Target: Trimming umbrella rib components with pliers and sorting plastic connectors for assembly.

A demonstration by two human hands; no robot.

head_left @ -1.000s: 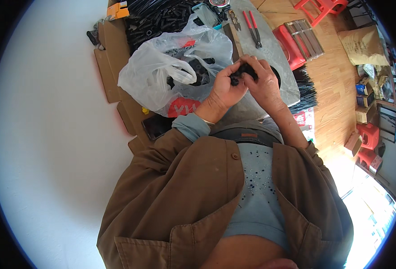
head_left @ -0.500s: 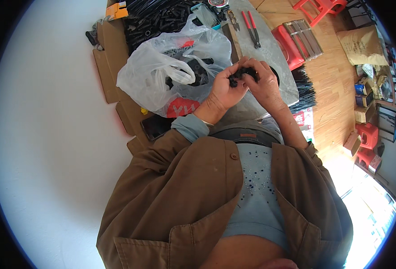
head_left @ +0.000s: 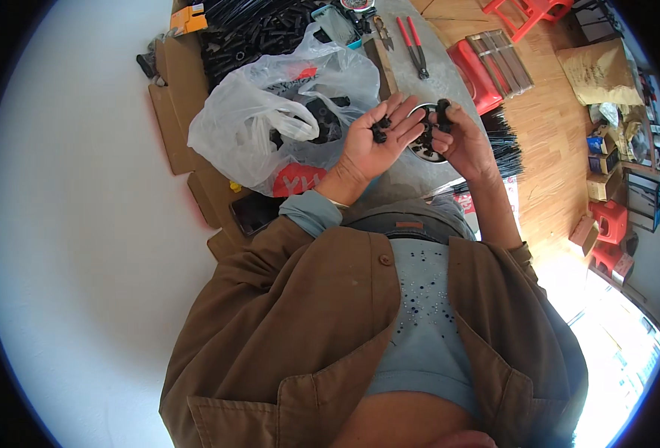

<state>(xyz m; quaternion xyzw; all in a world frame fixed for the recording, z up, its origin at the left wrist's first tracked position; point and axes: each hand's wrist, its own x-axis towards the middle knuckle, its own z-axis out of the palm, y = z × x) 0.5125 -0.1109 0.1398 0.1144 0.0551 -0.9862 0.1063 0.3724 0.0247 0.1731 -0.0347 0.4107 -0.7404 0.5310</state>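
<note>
My left hand is palm up with its fingers stretched out, and small black plastic parts lie in it against the thumb. Just to its right, my right hand pinches a black plastic fitting between thumb and fingers. Under and between the hands shows a round pale dish with more small black parts in it; the right hand covers some of it. Left of the hands stands an open white plastic bag with black parts inside.
Red-handled pliers and a second pair of pliers lie on the grey table. Loose black fittings fill a cardboard box behind the bag. A phone lies near my left forearm. A red stool stands right.
My hands were together over black parts; now they have moved apart. The left palm has opened out, the right has lifted a fitting away, and the dish beneath has come into sight.
</note>
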